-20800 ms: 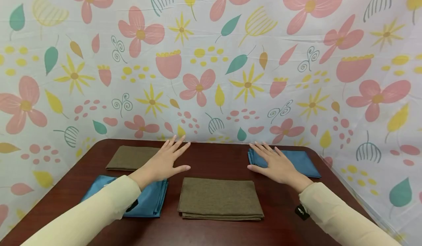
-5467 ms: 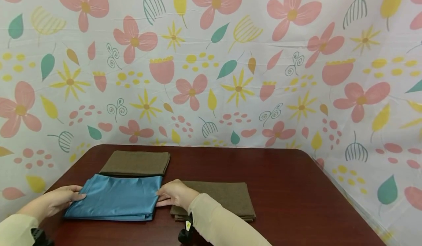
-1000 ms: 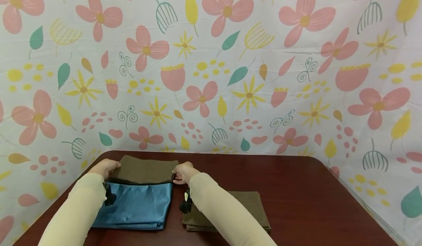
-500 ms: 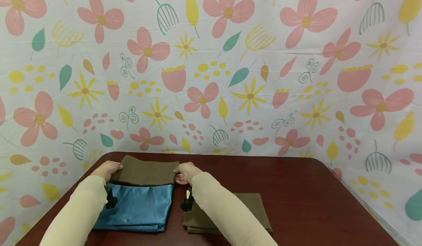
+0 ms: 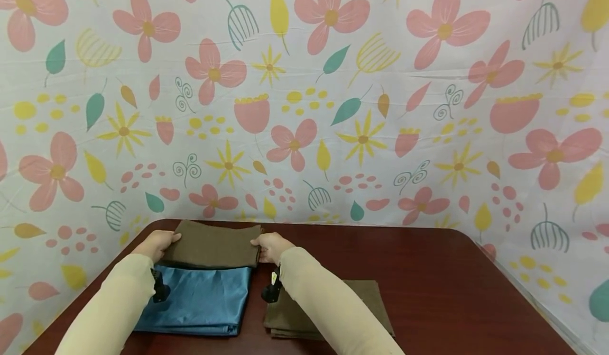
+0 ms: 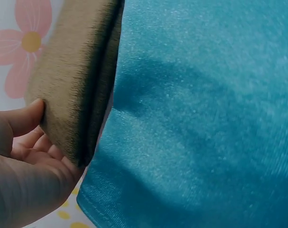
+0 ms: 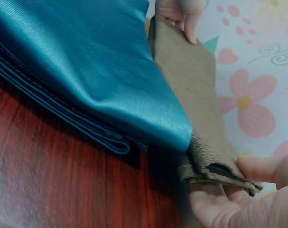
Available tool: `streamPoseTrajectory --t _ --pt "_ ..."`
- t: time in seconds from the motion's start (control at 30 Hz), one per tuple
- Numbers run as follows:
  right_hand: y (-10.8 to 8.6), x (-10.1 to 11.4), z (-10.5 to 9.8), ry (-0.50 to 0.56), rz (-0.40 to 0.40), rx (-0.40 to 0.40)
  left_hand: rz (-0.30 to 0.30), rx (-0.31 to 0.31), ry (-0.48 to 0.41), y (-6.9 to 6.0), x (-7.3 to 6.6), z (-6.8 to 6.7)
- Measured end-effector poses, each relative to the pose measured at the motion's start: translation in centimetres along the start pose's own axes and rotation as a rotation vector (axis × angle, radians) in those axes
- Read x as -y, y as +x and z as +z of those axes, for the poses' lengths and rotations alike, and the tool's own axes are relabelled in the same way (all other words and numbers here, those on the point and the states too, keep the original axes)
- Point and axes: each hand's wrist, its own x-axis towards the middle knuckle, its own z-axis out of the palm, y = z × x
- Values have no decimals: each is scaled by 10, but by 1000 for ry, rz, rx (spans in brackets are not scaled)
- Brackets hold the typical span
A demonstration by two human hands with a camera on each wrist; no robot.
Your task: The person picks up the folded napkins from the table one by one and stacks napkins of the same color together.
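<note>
A folded brown cloth point(image 5: 214, 245) is held at both ends at the back left of the table, just behind a folded blue cloth point(image 5: 200, 298). My left hand point(image 5: 156, 245) pinches its left end; in the left wrist view the thumb of that hand point(image 6: 30, 161) lies on top of the brown cloth point(image 6: 70, 80), the other fingers beneath. My right hand point(image 5: 273, 247) grips the right end. The right wrist view shows the right hand point(image 7: 248, 199) with its thumb on top and fingers under the layered edge of the brown cloth point(image 7: 191, 85).
A second folded brown cloth point(image 5: 371, 302) lies at front centre, partly covered by my right sleeve. The dark red tabletop point(image 5: 437, 281) extends to the right, and a floral sheet point(image 5: 304, 101) hangs behind its back edge.
Over the last second the held brown cloth has shifted slightly, its right end a little higher. Earlier, both hands were at the blue cloth; before that, another blue cloth lay at the back right.
</note>
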Motion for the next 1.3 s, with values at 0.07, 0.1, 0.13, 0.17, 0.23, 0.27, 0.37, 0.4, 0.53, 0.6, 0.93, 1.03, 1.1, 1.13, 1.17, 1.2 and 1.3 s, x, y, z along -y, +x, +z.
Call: streamPoseTrajectory --t 0.07,0.1,0.13,0.17,0.23,0.27,0.37,0.4,0.53,0.6,0.93,1.03,1.1,1.13,1.17,1.2,1.3 --pt "0 2 -1 34 2 8 0 -8 4 -3 -3 -1" --pt "0 3 -2 47 4 9 0 -15 0 -4 -4 -1" --pt "-1 4 -3 65 9 9 5 -12 -1 -5 -5 -1" --pt "-1 6 -4 79 12 8 8 -9 -2 -5 -6 -2" --pt "-1 9 -6 101 14 5 16 -4 -7 -6 -8 -3" --pt "-2 11 -8 105 13 5 21 1 -13 -7 -10 -3" --pt "-4 17 -12 129 10 22 33 18 -31 -9 -13 -3" --pt "-5 18 -13 141 10 29 36 22 -39 -10 -14 -2" --pt "-10 25 -20 173 11 53 41 34 -76 -13 -19 0" --pt "-13 30 -25 187 16 58 46 32 -88 -13 -22 2" --pt "-26 47 -54 146 3 19 104 -1 -81 -23 -38 24" --pt "-32 48 -61 120 5 -2 111 -24 -84 -25 -41 33" --pt "-36 51 -65 97 4 -6 118 -17 -88 -24 -45 37" --pt "-37 52 -68 82 1 -9 122 -6 -93 -24 -47 39" --pt "-39 53 -70 63 -7 -10 126 10 -97 -24 -49 40" --pt "-40 54 -73 54 -12 -14 130 27 -104 -23 -50 42" --pt "-43 56 -81 25 -22 -12 151 74 -113 -24 -54 46"
